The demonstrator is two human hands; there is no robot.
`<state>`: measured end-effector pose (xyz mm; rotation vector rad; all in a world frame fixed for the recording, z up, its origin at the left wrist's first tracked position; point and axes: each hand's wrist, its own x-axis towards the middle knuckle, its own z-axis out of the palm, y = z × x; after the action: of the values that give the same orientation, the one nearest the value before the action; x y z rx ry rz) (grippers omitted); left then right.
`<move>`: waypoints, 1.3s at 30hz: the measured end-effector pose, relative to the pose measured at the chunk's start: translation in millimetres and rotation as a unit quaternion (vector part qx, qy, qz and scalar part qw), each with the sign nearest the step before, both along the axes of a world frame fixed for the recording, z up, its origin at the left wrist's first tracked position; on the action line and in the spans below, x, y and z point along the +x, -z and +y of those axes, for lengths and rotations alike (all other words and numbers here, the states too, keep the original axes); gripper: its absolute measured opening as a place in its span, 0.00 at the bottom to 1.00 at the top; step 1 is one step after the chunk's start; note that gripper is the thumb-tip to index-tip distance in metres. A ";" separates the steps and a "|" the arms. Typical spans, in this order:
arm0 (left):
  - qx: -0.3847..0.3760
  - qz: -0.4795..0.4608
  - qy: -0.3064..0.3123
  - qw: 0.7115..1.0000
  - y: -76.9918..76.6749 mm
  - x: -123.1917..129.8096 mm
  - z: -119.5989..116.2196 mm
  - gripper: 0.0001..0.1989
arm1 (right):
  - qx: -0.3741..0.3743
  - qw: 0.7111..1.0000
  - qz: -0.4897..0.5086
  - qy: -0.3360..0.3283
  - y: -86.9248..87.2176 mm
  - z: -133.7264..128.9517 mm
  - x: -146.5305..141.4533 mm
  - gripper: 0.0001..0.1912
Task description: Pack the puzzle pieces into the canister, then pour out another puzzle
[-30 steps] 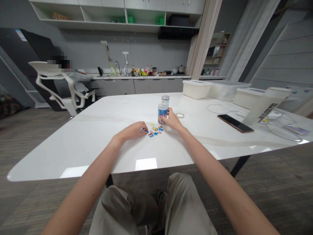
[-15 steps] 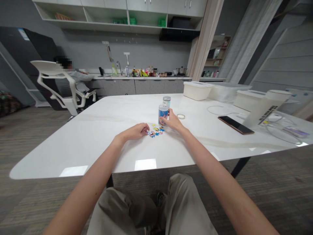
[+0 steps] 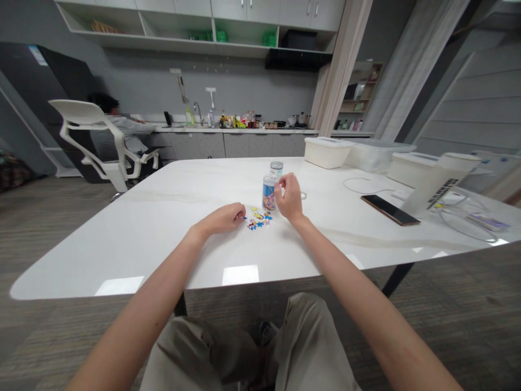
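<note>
Several small colourful jigsaw puzzle pieces (image 3: 259, 221) lie in a loose cluster on the white table (image 3: 163, 233). To their left rests my left hand (image 3: 228, 218), fingers curled together, with a bit of a blue piece showing at the fingertips. Just behind the cluster stands a blue can with a picture on it (image 3: 268, 194), upright. My right hand (image 3: 290, 196) is at the can's upper right side with its fingers bent inward; whatever they pinch is hidden, and I cannot tell if they touch the can. A second can (image 3: 277, 168) with a grey lid stands behind the first.
A ring-shaped lid (image 3: 303, 195) lies partly hidden behind my right hand. Farther right are a phone (image 3: 389, 209), a leaning white cup-like container (image 3: 442, 184), cables and lidded storage boxes (image 3: 328, 152). A person sits in a white chair (image 3: 116, 163) at the left.
My right hand has let go of the can's side and risen to its upper right, fingers now bent inward. My left hand has shifted very slightly left, its fingers more closed.
</note>
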<state>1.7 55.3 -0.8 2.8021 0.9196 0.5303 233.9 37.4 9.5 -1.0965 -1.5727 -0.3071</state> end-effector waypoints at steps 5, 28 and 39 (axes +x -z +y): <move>0.052 -0.042 -0.002 0.998 -2.3 4.4 -2.4 0.05 | -0.066 0.962 -0.210 -0.163 6.8 -6.3 -24.2 0.02; 0.064 0.031 -0.030 0.997 -7.9 9.7 -11.3 0.06 | -0.052 0.995 0.082 0.012 -7.4 5.7 12.3 0.17; 0.049 0.055 -0.016 0.997 -8.0 12.4 -14.3 0.09 | -0.110 0.993 0.035 -0.007 0.9 14.4 8.7 0.19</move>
<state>14.1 41.0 7.2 2.9349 0.9870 0.4402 242.6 51.8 8.6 -1.2521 -1.5780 -0.0858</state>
